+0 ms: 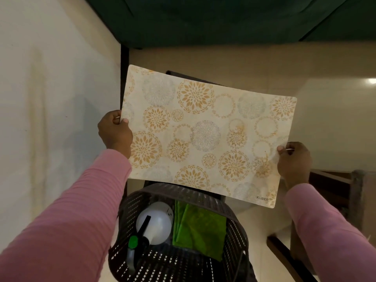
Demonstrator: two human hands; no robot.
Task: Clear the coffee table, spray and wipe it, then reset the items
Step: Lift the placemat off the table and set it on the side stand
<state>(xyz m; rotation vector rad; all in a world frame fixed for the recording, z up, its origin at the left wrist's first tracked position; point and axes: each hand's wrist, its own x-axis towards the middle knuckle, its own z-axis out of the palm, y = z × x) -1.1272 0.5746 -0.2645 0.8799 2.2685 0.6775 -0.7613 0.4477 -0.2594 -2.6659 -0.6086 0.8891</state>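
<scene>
Dark green sofa (223, 17) at the far end, glossy cream floor (325, 110) ahead of me with a light glare (371, 80) far right. Dark wooden furniture frame (335, 186) near right, and a pale creased surface (50, 98) fills the left.

Head-worn view, steeply downward, close.

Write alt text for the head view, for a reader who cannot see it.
A person's left hand and right hand each pinch a short edge of a cream floral placemat, held up above a dark perforated basket. The basket holds a white spray bottle and a folded green cloth.
</scene>
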